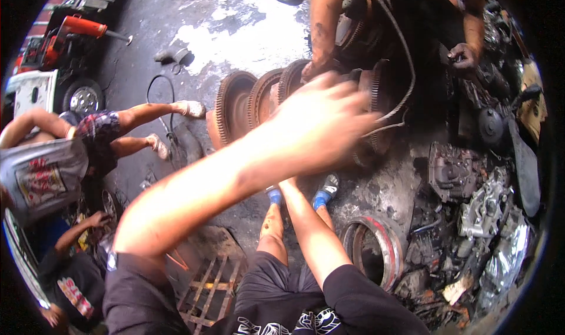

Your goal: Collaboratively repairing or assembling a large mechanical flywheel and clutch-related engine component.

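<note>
My left forearm crosses the middle of the view, and my left hand [326,120] is smeared by motion in front of a row of rusty flywheels with toothed rims [235,102]. Its fingers are too blurred to read. A thin steel cable [410,70] loops down from the top, its lower end beside those fingers; whether they touch I cannot tell. My right forearm [315,232] reaches up between my knees, with the hand hidden behind my left forearm. Across from me, another person's hand [318,67] rests by a flywheel, their other hand [465,55] hanging at the right.
Greasy engine parts and a gearbox casing [453,170] are piled at the right. A round metal ring [397,250] lies near my right leg, a rusty metal grate [206,294] at lower left. Two people [44,176] are at the left, near an orange jack [76,26].
</note>
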The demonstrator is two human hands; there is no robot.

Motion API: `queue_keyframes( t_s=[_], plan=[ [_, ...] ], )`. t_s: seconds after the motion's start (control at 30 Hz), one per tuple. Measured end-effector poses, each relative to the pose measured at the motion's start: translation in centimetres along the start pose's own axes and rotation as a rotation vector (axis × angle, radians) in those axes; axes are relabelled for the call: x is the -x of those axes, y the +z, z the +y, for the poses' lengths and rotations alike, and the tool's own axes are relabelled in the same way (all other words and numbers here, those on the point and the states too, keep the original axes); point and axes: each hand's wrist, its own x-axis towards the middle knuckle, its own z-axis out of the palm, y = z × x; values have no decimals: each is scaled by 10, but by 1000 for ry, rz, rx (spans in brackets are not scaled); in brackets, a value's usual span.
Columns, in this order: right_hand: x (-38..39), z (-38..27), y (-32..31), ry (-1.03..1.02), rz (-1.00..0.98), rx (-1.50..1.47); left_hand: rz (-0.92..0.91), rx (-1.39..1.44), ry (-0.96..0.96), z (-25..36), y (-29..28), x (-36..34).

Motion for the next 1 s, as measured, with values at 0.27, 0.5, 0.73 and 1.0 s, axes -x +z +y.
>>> queue_keyframes(
  t_s=[0.27, 0.5, 0.73, 1.0],
  plan=[
    [3, 34, 38, -46, 206, -32, -576, 115, -670, -43, 172, 94],
    [7, 41, 19, 20, 106, 415, -639, 442, -595, -81, 244, 94],
    [34, 58, 58, -198, -154, 560, -473, 712, -410, -74, 286, 55],
    [27, 119, 87, -631, -67, 988, -679, 440, -605, -41, 299, 29]
  ],
)
